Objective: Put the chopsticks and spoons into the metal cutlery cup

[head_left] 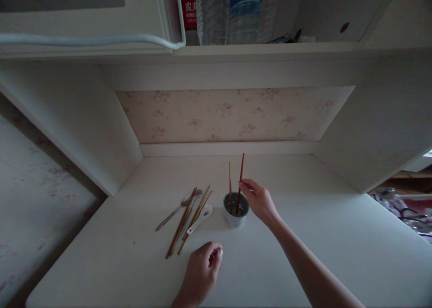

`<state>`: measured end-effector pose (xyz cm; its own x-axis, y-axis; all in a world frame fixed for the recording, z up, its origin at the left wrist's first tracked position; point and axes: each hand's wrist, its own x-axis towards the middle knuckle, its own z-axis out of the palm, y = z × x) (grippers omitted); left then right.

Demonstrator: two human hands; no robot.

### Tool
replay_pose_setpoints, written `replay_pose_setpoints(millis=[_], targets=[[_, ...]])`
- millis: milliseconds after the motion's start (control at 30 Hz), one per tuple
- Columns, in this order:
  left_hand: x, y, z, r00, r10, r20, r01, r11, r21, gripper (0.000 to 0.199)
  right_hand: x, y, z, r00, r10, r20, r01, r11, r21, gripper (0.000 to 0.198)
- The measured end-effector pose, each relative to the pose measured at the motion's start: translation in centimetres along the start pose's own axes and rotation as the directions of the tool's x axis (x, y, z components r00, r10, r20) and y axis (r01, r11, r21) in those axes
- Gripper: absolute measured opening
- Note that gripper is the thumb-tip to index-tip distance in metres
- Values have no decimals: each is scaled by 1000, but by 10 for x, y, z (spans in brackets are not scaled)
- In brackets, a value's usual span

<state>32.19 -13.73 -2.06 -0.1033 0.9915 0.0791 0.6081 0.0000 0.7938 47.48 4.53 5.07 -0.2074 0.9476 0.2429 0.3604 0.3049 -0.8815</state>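
A reddish-brown chopstick (242,166) is pinched near its middle by my right hand (259,199), its lower end inside a white cup (233,221). A lighter chopstick (230,177) stands in the same cup, to the left. My left hand (203,267) rests loosely curled above the table in front of the cup, with nothing visible in it. Left of the cup lie several chopsticks (180,225), a white ceramic spoon (201,218) with a blue mark, and two metal spoons, one (170,218) at the outer left and one (198,193) among the chopsticks.
The white tabletop (283,263) sits between side panels, with a floral-papered wall (219,114) behind. Overhead, a shelf (324,49) holds plastic bottles (246,15). A white bar (101,40) runs along the upper left. Patterned fabric (401,207) shows at the far right.
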Motion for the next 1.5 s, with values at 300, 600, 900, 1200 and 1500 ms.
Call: replay_pose_setpoints(millis=[300,600,900,1200,1500], targets=[[0,1,1,1000,-21,11,21,1000,18,24,1,13,17,994,-94,46,93,995,30,27],[2,3,-1,1000,-20,13,20,1000,12,24,-2,15,18,991,-102,89,111,989,-94,26],[1,2,-1,1000,-13,13,13,1000,7,26,-1,15,19,993,-88,83,98,988,-123,26],[2,1,0,1000,-11,20,11,1000,14,26,-2,15,19,988,-129,86,139,983,-122,26],[1,2,-2,1000,-14,20,13,1000,17,25,-3,14,20,989,-131,63,138,981,-135,26]])
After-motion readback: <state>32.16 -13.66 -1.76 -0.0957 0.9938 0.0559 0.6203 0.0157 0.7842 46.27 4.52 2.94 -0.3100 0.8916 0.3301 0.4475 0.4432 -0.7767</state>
